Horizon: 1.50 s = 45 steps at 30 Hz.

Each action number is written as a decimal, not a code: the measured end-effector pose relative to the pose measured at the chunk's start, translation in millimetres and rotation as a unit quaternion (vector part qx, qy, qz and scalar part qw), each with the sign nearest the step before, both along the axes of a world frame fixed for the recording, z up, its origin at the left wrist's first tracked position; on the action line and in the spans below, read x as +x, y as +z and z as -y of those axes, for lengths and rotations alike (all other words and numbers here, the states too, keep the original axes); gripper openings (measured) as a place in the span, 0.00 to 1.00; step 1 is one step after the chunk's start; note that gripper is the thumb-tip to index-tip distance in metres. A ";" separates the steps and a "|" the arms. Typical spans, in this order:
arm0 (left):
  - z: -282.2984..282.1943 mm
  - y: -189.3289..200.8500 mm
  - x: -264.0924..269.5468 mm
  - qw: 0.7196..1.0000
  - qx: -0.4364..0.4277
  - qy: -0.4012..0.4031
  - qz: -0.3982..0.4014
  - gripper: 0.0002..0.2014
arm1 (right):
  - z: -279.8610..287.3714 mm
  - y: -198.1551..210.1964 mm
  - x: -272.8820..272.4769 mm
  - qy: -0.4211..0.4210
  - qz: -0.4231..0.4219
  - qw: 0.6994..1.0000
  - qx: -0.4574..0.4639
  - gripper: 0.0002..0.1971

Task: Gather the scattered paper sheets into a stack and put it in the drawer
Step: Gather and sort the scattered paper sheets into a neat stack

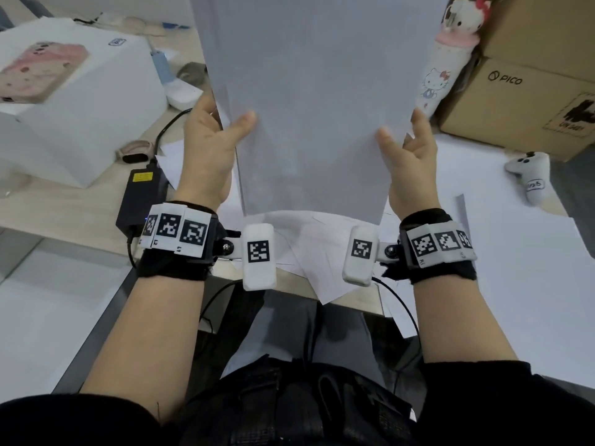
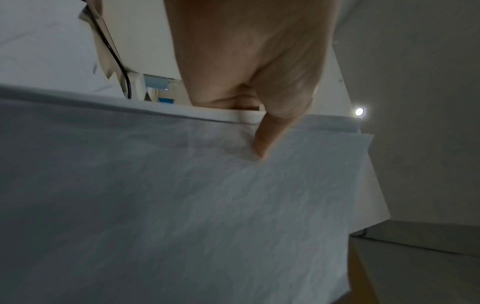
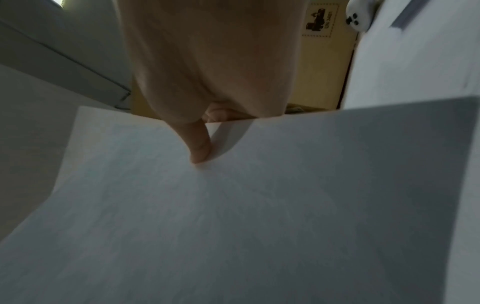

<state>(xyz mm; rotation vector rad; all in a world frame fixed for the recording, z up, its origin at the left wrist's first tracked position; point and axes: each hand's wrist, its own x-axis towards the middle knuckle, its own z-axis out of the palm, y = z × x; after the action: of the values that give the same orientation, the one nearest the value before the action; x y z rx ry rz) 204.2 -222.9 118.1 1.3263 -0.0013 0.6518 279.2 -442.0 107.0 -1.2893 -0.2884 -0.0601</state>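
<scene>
Two hands hold a stack of paper up over the worktop.

The left hand [image 1: 211, 140] pinches the left edge of the stack [image 1: 315, 101], thumb on the near face and fingers behind it. The right hand [image 1: 410, 159] pinches the right edge the same way. The stack stands nearly upright, and its bottom edge hangs just above the worktop [image 1: 74, 214]. More loose sheets [image 1: 515, 268] lie flat on the worktop, under the stack and to its right. A white box [image 1: 77, 101] sits to the left of the stack, and a brown box [image 1: 521, 101] sits to its right. A small white toy [image 1: 529, 175] lies on the sheets, right of the stack.
</scene>
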 end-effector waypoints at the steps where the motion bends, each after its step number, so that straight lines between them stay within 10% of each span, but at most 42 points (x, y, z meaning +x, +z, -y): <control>1: 3.3 0.4 -0.3 1.000 0.000 0.001 0.002 0.15 | 4.5 -1.6 -0.3 0.004 0.006 1.000 -0.003 0.17; 10: 26.2 -21.9 -7.7 0.997 -0.029 -0.017 -0.064 0.04 | 26.7 -26.5 -17.4 0.047 -0.079 0.996 -0.011 0.07; 39: 40.3 -44.7 -2.8 0.985 0.010 0.009 -0.172 0.16 | 18.2 -33.0 -22.8 -0.033 -0.132 0.989 -0.063 0.07; 45: 2.3 -79.9 6.9 0.918 0.099 0.113 -0.366 0.25 | 12.9 -41.4 -0.2 -0.020 -0.140 0.978 -0.156 0.01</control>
<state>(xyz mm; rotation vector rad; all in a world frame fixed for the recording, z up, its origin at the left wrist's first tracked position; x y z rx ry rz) 211.1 -225.2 38.2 1.7180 0.7207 0.3141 279.0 -454.9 65.6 -1.5947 -0.0271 0.1372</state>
